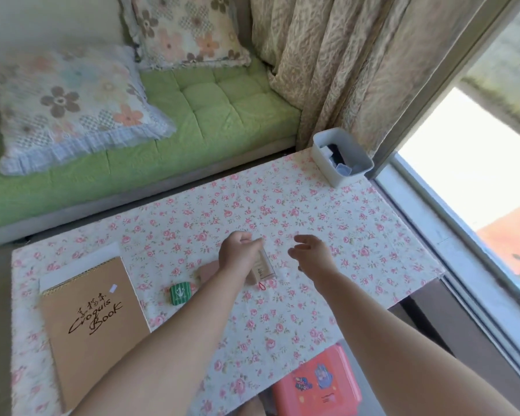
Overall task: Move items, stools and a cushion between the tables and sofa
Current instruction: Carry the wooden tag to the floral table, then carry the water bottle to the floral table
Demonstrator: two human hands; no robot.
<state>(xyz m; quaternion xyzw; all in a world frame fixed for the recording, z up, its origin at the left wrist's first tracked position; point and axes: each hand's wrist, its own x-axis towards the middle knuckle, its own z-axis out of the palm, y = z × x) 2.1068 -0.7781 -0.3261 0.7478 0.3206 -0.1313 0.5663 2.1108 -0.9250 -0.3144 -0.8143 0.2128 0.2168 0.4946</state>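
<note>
My left hand [236,250] is closed around the top of a small beige box [261,270] with a red loop, which rests on the floral tablecloth of the low table [327,235]. My right hand [311,253] hovers just right of the box, fingers apart and holding nothing. A pink flat item [207,270] lies partly under my left wrist. A small green tin [180,292] sits left of it. Two flowered cushions [69,109] [186,28] rest on the green sofa [210,109] beyond the table. A red stool [318,382] stands under the table's near edge.
A brown sketchbook [93,322] lies on white paper [81,262] at the table's left. A white bin [341,156] with small items stands at the far right corner. Curtains [357,70] hang behind it. A glass sliding door [463,205] runs along the right.
</note>
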